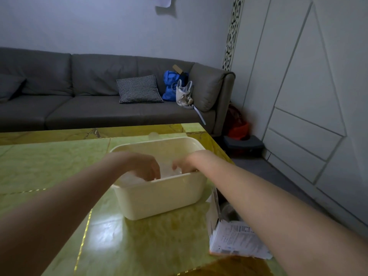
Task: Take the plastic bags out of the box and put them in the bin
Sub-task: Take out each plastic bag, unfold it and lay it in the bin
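A cream plastic box (159, 198) stands on the green table near its right edge. Both my hands reach down into it. My left hand (144, 166) has its fingers curled into the clear plastic bags (168, 170) lying inside; its fingertips are hidden behind the box's near wall. My right hand (184, 164) is also inside, fingers bent down onto the bags, its grip partly hidden. A cardboard bin (231, 234) with a printed white flap stands beside the table at the right, below the box; my right forearm crosses over it.
The green marble-patterned table (49, 166) stretches to the left and toward me. A grey sofa (89, 108) with a checked cushion, a blue bag and a white bag runs behind it. An orange and dark object sits on the floor by the white wall panels at right.
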{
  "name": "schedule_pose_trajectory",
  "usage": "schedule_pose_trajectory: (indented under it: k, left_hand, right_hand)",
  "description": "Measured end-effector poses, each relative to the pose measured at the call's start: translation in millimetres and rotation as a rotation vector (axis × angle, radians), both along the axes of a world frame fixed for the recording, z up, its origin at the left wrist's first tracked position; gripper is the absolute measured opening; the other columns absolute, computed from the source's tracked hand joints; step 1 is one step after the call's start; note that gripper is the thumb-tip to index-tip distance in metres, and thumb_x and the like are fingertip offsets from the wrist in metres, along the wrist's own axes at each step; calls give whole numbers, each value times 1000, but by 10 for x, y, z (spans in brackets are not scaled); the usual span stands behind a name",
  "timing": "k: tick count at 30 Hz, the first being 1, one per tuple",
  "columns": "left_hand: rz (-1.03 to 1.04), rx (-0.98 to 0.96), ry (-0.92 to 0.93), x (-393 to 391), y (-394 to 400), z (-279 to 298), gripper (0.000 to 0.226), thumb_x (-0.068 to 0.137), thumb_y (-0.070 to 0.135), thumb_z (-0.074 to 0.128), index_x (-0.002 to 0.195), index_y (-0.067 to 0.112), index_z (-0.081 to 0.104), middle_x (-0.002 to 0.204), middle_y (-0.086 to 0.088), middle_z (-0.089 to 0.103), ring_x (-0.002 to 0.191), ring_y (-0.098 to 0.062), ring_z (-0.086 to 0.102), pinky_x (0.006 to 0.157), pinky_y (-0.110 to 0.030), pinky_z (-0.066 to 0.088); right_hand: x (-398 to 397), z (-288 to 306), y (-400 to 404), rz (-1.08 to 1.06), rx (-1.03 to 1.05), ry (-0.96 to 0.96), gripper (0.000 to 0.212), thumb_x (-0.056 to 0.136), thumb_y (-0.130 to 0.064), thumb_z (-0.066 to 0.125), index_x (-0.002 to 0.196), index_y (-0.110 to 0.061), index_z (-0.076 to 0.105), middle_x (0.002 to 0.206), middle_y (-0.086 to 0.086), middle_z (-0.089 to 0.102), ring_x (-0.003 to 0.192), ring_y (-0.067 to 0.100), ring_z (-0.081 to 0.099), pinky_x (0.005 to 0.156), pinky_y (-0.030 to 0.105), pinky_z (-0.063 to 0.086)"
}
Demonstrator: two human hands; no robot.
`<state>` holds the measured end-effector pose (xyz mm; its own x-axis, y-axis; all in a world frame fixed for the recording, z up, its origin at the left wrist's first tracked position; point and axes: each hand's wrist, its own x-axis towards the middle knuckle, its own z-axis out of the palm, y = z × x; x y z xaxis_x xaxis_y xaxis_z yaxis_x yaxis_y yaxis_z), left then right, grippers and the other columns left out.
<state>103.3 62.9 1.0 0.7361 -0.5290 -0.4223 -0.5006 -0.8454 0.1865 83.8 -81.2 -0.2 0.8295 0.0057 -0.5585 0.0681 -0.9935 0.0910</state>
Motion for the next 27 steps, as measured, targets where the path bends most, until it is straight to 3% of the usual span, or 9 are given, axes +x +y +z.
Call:
schedule_pose_trajectory:
  k: [3, 5, 7, 10, 12, 15, 18, 22, 27]
  left_hand:
    - [-30, -314, -273, 3, 19, 135, 23, 86, 15, 62, 109, 12, 66, 111, -4, 65, 99, -15, 60, 73, -12, 44]
    - [-132, -331, -430, 10, 10, 127, 42, 83, 31, 66, 122, 18, 56, 127, -1, 56, 118, -17, 50, 92, -23, 41]
    - [-206, -77, -419, 9, -58, 29, 72, 82, 41, 64, 143, 23, 30, 151, 1, 28, 140, -20, 22, 111, -35, 24]
    - [-104, 320, -239, 53, -138, -153, 78, 91, 23, 55, 149, 25, 3, 157, -6, -2, 145, -26, -1, 114, -45, 13]
    - [-89, 440, -144, 163, -92, -232, 69, 93, 12, 48, 149, 25, 10, 156, -10, 4, 143, -30, 10, 113, -45, 19]
    - [-176, 559, -78, 223, 27, -211, 40, 96, 26, 43, 135, 19, 39, 146, -6, 36, 125, -25, 42, 101, -33, 34]
    - [-73, 458, -21, 206, 83, -169, 55, 94, 16, 47, 144, 19, 25, 142, -6, 38, 125, -22, 42, 101, -28, 34]
    - [46, 120, 108, 73, 141, 114, 61, 87, 29, 61, 141, 25, 33, 142, 2, 40, 128, -21, 42, 108, -35, 36]
    - [89, -317, 107, -261, 85, 566, 53, 81, 26, 67, 131, 21, 48, 133, 1, 50, 118, -15, 49, 102, -31, 37]
  right_hand:
    - [50, -36, -7, 15, 16, -37, 53, 98, -12, 37, 148, -24, 26, 152, 9, 24, 130, 33, 37, 98, 38, 38]
    - [82, -59, -11, 54, -7, -63, 54, 97, -13, 40, 147, -30, 27, 151, 8, 23, 130, 33, 36, 93, 37, 40]
    - [105, -70, -15, 85, -28, -67, 52, 97, -13, 42, 144, -33, 32, 151, 7, 23, 130, 33, 36, 92, 36, 42]
    - [96, -66, -19, 9, 14, -24, 47, 96, -19, 43, 140, -33, 40, 148, 4, 30, 125, 31, 42, 92, 36, 45]
    - [93, -62, -14, -37, 18, 0, 46, 96, -19, 42, 141, -30, 39, 145, 6, 35, 121, 30, 46, 94, 37, 45]
    - [115, -82, 5, -77, -14, 15, 45, 95, -23, 38, 140, -22, 41, 141, 9, 41, 116, 30, 50, 97, 40, 45]
    - [117, -92, 12, -64, -61, 5, 46, 97, -27, 33, 142, -20, 38, 143, 9, 40, 120, 30, 47, 94, 38, 44]
    - [-54, 109, -24, 6, -80, -45, 46, 99, -13, 37, 145, -14, 34, 145, 9, 37, 123, 28, 47, 88, 31, 42]
    - [-287, 488, -172, -18, 138, -145, 55, 86, -22, 68, 136, -14, 45, 131, 12, 51, 101, 26, 60, 83, 32, 53]
